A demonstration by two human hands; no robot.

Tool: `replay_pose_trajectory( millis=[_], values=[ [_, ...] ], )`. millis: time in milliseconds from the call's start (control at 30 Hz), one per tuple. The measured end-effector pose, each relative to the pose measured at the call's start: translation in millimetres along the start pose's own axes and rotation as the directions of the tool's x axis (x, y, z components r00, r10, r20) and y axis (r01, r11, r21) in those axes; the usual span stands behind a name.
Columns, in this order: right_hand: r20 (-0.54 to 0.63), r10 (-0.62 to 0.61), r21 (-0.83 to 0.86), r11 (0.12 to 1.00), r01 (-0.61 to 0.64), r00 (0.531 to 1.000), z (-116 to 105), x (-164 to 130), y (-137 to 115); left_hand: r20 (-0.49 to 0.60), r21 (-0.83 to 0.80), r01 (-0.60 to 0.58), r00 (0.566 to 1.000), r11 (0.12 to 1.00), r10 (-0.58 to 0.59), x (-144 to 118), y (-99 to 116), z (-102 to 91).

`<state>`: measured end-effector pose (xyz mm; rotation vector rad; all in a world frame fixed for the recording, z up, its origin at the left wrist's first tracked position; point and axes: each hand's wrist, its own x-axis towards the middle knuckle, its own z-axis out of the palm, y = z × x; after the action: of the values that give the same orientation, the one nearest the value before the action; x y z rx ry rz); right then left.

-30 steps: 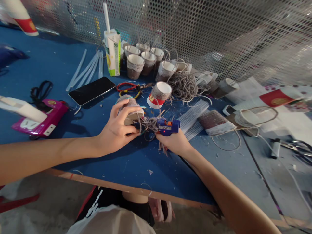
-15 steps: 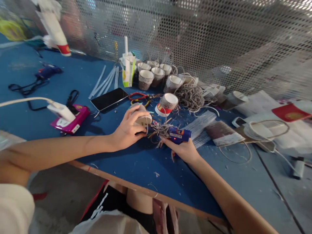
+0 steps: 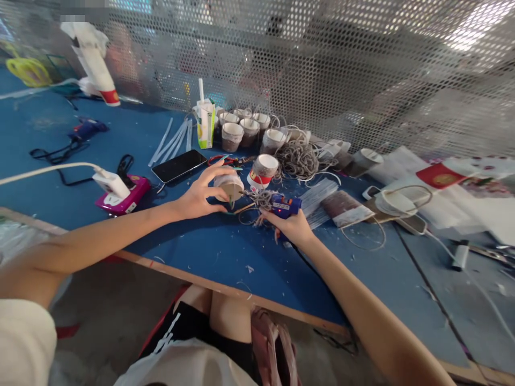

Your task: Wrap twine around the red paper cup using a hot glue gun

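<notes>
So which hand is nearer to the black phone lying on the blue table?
Left. The left hand, gripping a cup, sits just right of the phone; the right hand, holding the glue gun, is farther right.

Bright daylight glare, stretched blurry edges

The table [image 3: 201,252] is deep blue, speckled with pale scraps, and the glue gun [image 3: 285,206] is blue with an orange label and a small red light. The cup [image 3: 227,185] is white wound in grey-brown cord, while another cup [image 3: 261,170] has a red and white base. The phone [image 3: 179,165] is glossy black, the power strip [image 3: 125,195] bright pink, the carton [image 3: 206,124] white, green and yellow, and the screen [image 3: 322,69] silver-grey with a pattern of round holes.
</notes>
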<state>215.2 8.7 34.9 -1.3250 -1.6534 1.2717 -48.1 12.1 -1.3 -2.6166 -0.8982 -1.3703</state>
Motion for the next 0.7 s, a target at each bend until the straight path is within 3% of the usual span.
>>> replay_pose_trajectory(
  millis=[233, 333, 467, 700],
  values=[
    [0.017, -0.058, -0.048, 0.997, 0.059, 0.998, 0.2, 3.3, 8.4, -0.032, -0.191, 0.094, 0.994, 0.977, -0.101, -1.2, -17.8, -17.7],
    [0.002, -0.039, -0.031, 0.999, 0.039, 0.999, 1.6, 3.9, 9.3, 0.128, -0.179, 0.142, 0.985, 0.974, -0.120, 2.8, -27.2, -15.2],
    [-0.010, -0.034, -0.009, 0.999, 0.034, 0.999, 1.8, 3.3, 8.2, 0.326, -0.102, 0.220, 0.929, 0.970, -0.177, 10.2, -35.5, -9.8],
    [-0.055, -0.056, -0.002, 0.998, 0.056, 0.997, -5.2, 3.2, 5.5, 0.365, -0.130, 0.233, 0.915, 0.964, -0.172, 27.9, -39.9, -7.7]
  ],
)
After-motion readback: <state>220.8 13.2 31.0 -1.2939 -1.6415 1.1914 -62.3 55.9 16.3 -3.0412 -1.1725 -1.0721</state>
